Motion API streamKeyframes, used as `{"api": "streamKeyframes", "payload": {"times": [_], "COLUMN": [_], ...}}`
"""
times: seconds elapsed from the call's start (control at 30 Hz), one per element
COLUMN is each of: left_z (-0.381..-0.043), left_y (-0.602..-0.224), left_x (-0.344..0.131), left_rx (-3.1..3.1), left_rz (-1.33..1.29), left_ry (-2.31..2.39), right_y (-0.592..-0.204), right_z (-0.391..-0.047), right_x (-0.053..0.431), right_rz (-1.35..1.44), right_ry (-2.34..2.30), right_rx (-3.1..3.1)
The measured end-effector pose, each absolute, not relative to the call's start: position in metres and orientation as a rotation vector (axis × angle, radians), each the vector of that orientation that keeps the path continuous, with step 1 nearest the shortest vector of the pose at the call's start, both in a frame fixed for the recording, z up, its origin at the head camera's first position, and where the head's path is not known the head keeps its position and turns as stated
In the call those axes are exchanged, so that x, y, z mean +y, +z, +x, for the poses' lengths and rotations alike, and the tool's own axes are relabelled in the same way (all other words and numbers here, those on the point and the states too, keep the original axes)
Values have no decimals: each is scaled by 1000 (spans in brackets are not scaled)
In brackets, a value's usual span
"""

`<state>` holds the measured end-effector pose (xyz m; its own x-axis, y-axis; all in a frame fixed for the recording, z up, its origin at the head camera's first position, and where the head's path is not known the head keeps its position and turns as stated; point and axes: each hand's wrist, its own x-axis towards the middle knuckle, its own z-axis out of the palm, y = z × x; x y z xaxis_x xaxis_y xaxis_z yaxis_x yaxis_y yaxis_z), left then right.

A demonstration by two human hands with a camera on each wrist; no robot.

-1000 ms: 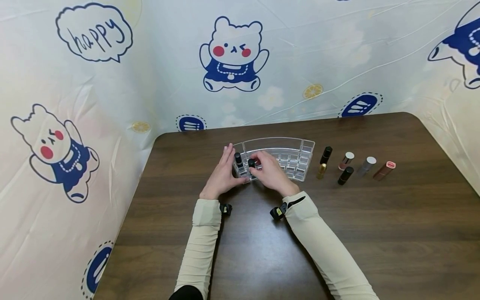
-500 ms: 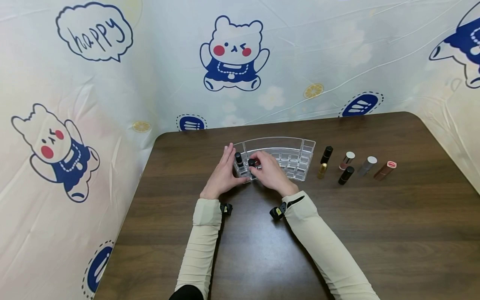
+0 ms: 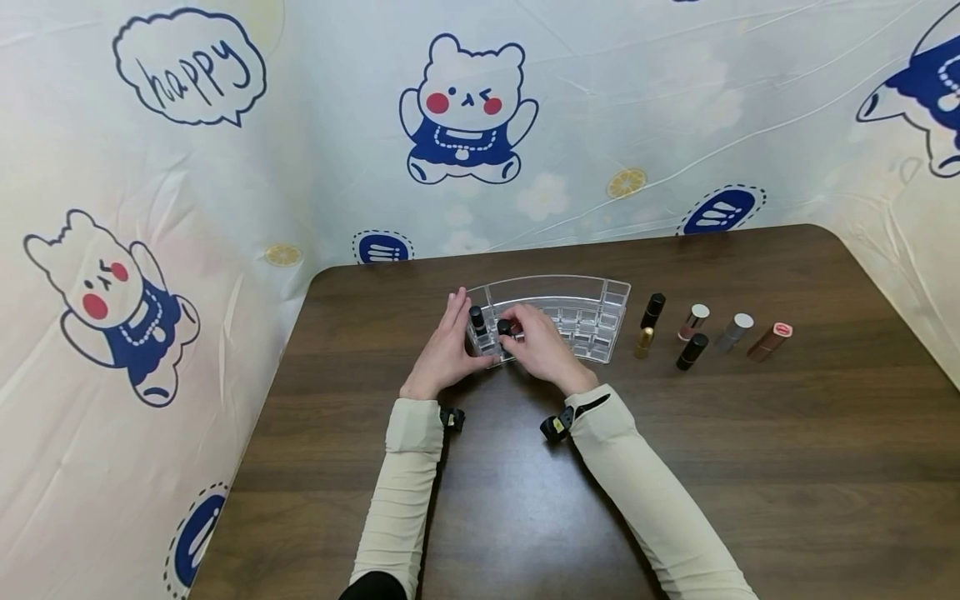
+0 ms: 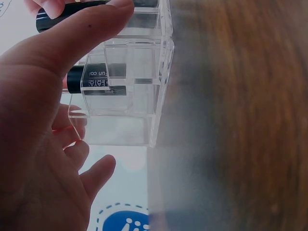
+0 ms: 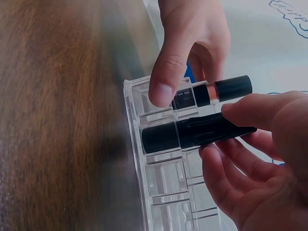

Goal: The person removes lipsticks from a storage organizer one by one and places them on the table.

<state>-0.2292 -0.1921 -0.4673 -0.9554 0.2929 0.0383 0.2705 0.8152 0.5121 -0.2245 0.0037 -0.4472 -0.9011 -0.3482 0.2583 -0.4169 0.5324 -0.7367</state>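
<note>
A clear stepped lipstick organizer (image 3: 615, 312) sits on the table. My left hand (image 3: 442, 354) grips its left end, thumb on the front and fingers along the side. My right hand (image 3: 546, 350) holds a black lipstick tube (image 5: 207, 133) between thumb and fingers. The tube's lower end stands inside a front compartment, seen through the clear wall in the right wrist view. Beside it, in the end column, another lipstick with a black cap (image 5: 234, 87) and a pinkish band stands in a slot; lettering shows on its base (image 4: 103, 79) in the left wrist view.
To the right of the organizer stand several lipsticks: a black one (image 3: 653, 309), a gold one (image 3: 643, 342), a white-capped one (image 3: 695, 322), another black one (image 3: 692, 352), a grey one (image 3: 733, 332) and a brownish-pink one (image 3: 770, 342). A printed curtain (image 3: 570, 125) hangs behind the table.
Both hands keep their places at the organizer. The black tube in my right hand shifts only very slightly, and the other lipsticks stay put.
</note>
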Motion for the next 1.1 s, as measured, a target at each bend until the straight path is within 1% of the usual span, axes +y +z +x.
{"api": "streamKeyframes", "payload": {"times": [1.1], "left_z": [-229], "left_y": [-467], "left_x": [-191], "left_rx": [2948], "left_rz": [442], "left_ry": [814], "right_y": [-445], "right_z": [-222], "right_x": [10], "right_rz": [654], "right_ry": [1400], "right_rx": [-2674]}}
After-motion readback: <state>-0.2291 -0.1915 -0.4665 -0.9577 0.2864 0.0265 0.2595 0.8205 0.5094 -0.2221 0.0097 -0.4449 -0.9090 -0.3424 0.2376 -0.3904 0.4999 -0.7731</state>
